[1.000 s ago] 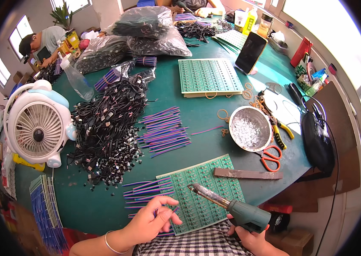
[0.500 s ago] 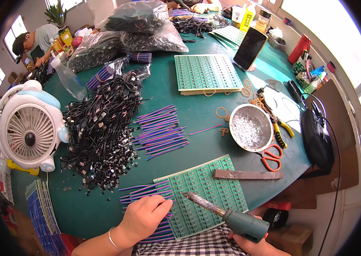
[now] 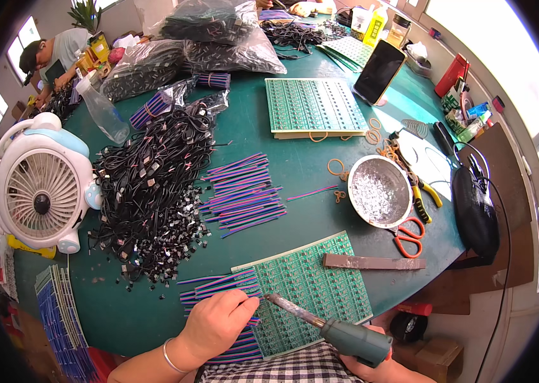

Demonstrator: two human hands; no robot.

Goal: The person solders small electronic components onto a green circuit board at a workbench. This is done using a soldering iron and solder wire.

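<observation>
A green panel of circuit boards (image 3: 314, 287) lies at the table's front edge, with purple, pink and black ribbon wires (image 3: 234, 348) along its left side. My left hand (image 3: 218, 322), a bangle on its wrist, is closed in a pinch over these wires, gripping a wire at the panel's left part; the fingers hide most of that wire. In my right hand (image 3: 368, 369) is a soldering iron (image 3: 355, 341) with a green handle. Its dark tip points up and left, close by my left fingertips, over the panel.
Loose ribbon wires (image 3: 244, 195) and a heap of black cables (image 3: 148, 185) lie beyond, left of a metal bowl (image 3: 381, 191). Scissors (image 3: 410, 237), a brown bar (image 3: 375, 262), a fan (image 3: 41, 191), stacked panels (image 3: 314, 105) and a phone (image 3: 379, 73) surround the work. A person (image 3: 59, 57) sits far left.
The soldering iron has moved left with my right hand, bringing its tip close to my left fingertips. My left hand stays nearly in place. The whole view has shifted slightly.
</observation>
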